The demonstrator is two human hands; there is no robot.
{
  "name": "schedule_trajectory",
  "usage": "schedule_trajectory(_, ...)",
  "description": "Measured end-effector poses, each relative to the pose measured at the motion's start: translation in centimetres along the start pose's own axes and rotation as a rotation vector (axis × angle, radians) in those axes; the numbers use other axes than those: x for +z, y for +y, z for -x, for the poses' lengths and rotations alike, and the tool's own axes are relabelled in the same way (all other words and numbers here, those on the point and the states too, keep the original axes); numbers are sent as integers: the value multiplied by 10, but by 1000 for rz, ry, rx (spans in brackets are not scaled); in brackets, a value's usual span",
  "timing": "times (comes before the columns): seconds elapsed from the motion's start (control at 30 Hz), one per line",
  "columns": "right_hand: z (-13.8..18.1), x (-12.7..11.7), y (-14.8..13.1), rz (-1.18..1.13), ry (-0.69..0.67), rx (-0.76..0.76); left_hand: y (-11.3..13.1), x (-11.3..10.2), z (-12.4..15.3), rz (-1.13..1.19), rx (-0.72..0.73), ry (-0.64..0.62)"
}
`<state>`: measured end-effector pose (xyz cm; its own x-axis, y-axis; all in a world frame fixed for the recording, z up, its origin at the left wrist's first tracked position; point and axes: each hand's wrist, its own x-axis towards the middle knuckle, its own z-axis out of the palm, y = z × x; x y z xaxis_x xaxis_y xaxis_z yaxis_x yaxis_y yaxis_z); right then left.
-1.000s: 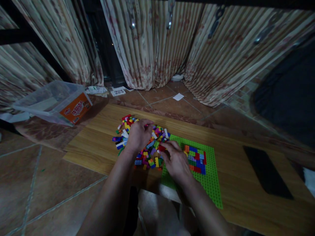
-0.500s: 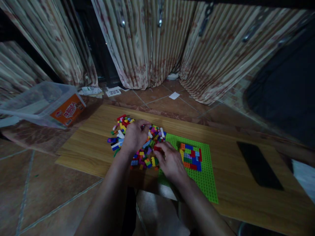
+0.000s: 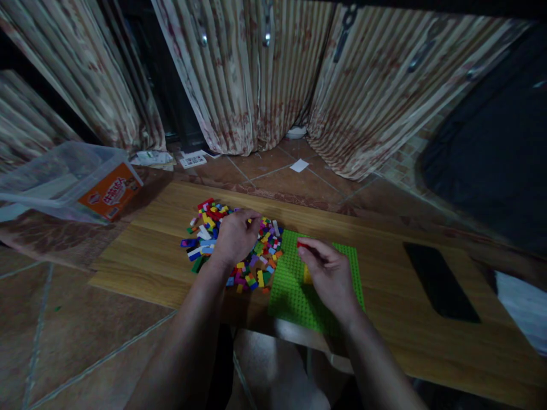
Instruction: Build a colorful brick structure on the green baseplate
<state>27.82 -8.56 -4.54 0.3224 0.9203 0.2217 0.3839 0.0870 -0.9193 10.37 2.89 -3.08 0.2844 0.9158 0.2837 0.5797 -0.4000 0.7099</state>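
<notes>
My left hand (image 3: 236,236) hovers over a loose pile of small coloured toy bricks (image 3: 253,281). Its fingers curve with a gap between thumb and forefinger, and no brick shows clearly held there. Between the thumb and fingertips of my right hand (image 3: 328,267) is a red brick (image 3: 302,245). This hand is above the green baseplate (image 3: 286,290), which lies just right of the pile. It hides most of the built patch of bricks; only some yellow bricks (image 3: 307,276) show beside the fingers.
The wooden board (image 3: 384,273) carries pile, baseplate and a black phone-like slab (image 3: 440,282) at right. A clear plastic bin (image 3: 68,182) with an orange label stands at far left. Striped curtains (image 3: 256,85) hang behind, and papers (image 3: 192,159) lie on the tiled floor.
My right hand has moved right with the red brick, from the pile's edge to over the baseplate, covering the built patch. My left hand stays over the pile. The view has shifted slightly.
</notes>
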Motion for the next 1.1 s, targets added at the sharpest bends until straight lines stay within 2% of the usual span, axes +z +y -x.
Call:
schedule_trajectory(0.13, -7, -17, 7, -79, 88, 131, 7, 0, 2, -34, 19, -35)
schedule_trajectory(0.23, -9, -26, 8, -86, 135, 171, 12, 2, 3, -52, 34, -49)
schedule_trajectory(0.63, -7, -36, 8, 190, 72, 115, 22, 19, 10, -50, 118, -140)
schedule_trajectory(0.87, -9, -36, 12, 214, 80, 92, 42, 39, 28, -20, 214, -285)
schedule_trajectory(1.1, -10, -39, 16, 231, 25, 24, 44, 52, 34, 120, 149, -289)
